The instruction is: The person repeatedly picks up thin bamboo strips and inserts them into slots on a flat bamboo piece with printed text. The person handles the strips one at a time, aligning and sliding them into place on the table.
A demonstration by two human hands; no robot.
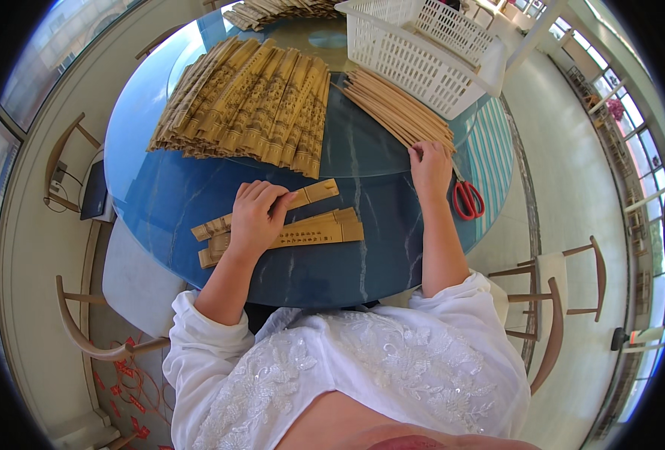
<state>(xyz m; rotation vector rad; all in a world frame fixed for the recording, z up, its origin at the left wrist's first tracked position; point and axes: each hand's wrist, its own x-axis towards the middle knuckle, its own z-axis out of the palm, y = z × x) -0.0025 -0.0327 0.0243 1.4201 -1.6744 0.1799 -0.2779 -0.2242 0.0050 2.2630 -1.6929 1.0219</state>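
My left hand (256, 217) is closed on a gold paper chopstick sleeve (316, 191) that slants up to the right. Beneath it, on the blue marbled table, lie a few more gold sleeves (328, 231) with dark printing. My right hand (431, 172) has its fingers pinched at the near ends of a bundle of wooden chopsticks (392, 109); how many it grips is hidden. A large fanned heap of printed gold sleeves (246, 105) spreads beyond my left hand.
Red-handled scissors (468, 200) lie just right of my right hand. A white plastic basket (422, 56) stands behind the chopsticks. Another pile of sleeves (280, 10) sits at the far edge. Wooden chairs (553, 330) surround the round table (332, 274).
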